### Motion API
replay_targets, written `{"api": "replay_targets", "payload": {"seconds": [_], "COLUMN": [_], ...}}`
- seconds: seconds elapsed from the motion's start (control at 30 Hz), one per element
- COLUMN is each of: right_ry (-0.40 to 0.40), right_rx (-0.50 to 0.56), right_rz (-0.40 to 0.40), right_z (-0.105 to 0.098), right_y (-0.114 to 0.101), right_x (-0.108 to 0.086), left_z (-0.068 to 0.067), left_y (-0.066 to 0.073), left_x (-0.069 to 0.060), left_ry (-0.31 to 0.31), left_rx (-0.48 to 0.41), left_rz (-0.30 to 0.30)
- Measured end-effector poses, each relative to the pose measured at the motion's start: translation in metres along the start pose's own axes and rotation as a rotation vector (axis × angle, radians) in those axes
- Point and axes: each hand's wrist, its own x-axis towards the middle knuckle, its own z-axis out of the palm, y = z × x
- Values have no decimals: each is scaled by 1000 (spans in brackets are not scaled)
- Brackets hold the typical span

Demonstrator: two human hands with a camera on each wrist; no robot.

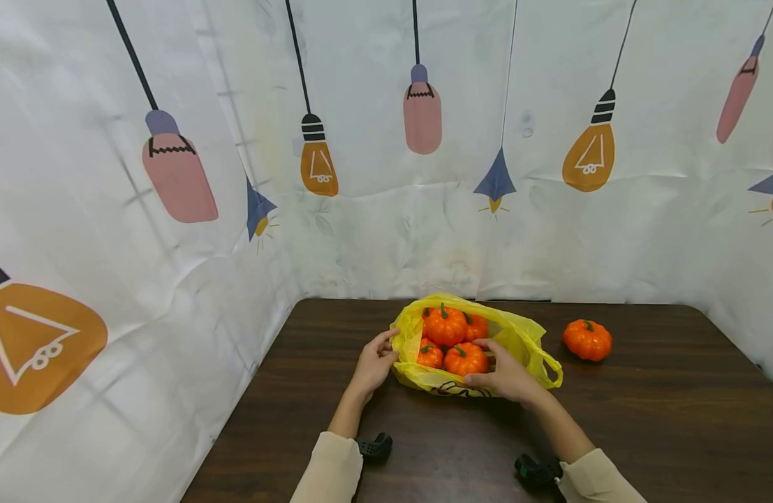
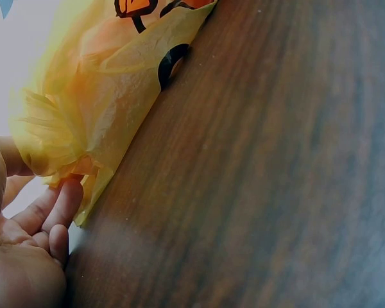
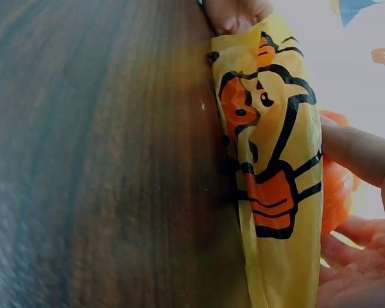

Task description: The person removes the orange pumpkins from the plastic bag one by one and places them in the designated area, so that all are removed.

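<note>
A yellow plastic bag lies on its side on the table, its mouth gaping toward me. Several small orange pumpkins with green stems are piled inside. At the bag's left edge, my left hand pinches the plastic; the left wrist view shows thumb and fingers on the gathered yellow film. My right hand reaches in at the mouth and grips the front pumpkin between thumb and fingers. The right wrist view shows this pumpkin partly hidden behind the bag's printed side.
Another orange pumpkin sits on the dark wooden table, right of the bag. A loop handle of the bag sticks out on that side. Behind the table hangs a white sheet printed with lamps.
</note>
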Motion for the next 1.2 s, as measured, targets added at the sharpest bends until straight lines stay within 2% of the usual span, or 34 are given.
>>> {"api": "replay_targets", "payload": {"seconds": [0.47,0.83,1.2], "right_ry": [-18,-42,-38], "right_rx": [-35,-66,-95], "right_rz": [-30,-80,-79], "right_z": [-18,-40,-55], "right_y": [-4,-10,-16], "right_x": [-4,-10,-14], "left_z": [-1,0,0], "left_y": [0,0,-1], "left_x": [-1,2,2], "left_ry": [0,6,6], "left_rx": [10,16,20], "left_rz": [1,7,12]}}
